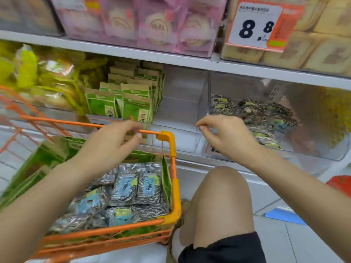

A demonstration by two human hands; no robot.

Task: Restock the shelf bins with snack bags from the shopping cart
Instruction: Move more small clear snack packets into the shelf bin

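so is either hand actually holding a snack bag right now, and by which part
Neither shows a clear grip. The left hand hovers over the cart, the right hand by the seed-bag bin; blur hides the fingertips.

A white price tag [254, 25] reading 8.8, with an orange border, hangs at the upper shelf's front. A blue flat item [283, 216] lies on the tiled floor [303, 243]. A red object [341, 184] sits at the right edge.

A white-and-orange paper price card [254, 23], hanging on the clear plastic upper-shelf bin of tan cake packs [322, 40], is showing "8.8" in bold black numerals; its smaller print and other labels are reading too blurred.
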